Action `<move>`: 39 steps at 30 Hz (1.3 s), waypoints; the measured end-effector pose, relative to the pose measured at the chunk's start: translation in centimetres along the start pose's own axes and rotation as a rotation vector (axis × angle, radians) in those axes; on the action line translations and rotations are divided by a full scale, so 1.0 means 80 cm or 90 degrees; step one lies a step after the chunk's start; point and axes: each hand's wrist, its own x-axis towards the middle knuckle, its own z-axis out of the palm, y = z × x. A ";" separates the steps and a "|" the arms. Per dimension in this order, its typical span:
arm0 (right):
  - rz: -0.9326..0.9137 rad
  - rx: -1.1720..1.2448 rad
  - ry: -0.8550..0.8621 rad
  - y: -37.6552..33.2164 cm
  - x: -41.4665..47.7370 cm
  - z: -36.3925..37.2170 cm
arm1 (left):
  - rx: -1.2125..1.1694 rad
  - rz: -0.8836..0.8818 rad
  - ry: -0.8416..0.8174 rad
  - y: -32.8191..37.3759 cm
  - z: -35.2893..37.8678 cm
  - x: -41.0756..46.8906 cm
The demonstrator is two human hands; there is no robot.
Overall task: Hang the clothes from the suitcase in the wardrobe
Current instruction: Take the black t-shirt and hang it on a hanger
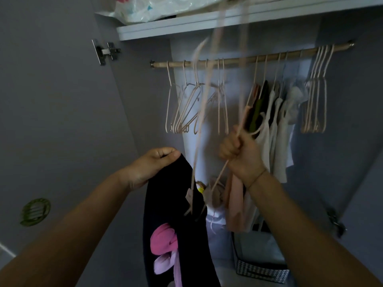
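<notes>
My left hand [154, 164] pinches the top edge of a black garment [176, 214] with a pink and lilac print; it hangs down between my arms. My right hand [240, 154] grips a thin pale pink hanger [207, 96], which is blurred and reaches up past the wooden rail [238, 60] toward the shelf. The hanger's lower end lies against the black garment. Several empty pink hangers [186, 106] hang at the left of the rail, and several hung clothes [273, 112] at the right. The suitcase is out of view.
More empty hangers [316, 106] hang at the rail's far right. A shelf [207, 23] above carries a plastic bag [149, 9]. The open door [51, 100] stands at the left. A patterned storage box [261, 266] and pink clothes [234, 204] sit low in the wardrobe.
</notes>
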 end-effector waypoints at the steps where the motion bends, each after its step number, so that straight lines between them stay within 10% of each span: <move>1: 0.031 -0.052 0.014 0.022 0.000 -0.005 | -0.027 0.006 0.019 0.002 -0.002 0.001; 12: 0.037 -0.354 0.194 0.032 -0.007 -0.069 | -0.054 -0.023 0.362 -0.036 -0.043 -0.015; 22: 0.036 -0.654 0.148 -0.005 -0.017 -0.060 | -0.204 0.037 0.610 -0.044 -0.026 -0.004; 33: 0.062 -0.907 0.132 -0.038 -0.018 -0.043 | -0.263 0.094 0.679 -0.014 -0.031 0.028; 39: 0.127 -1.049 0.050 -0.044 -0.008 -0.014 | 0.152 0.109 0.512 0.009 -0.008 0.043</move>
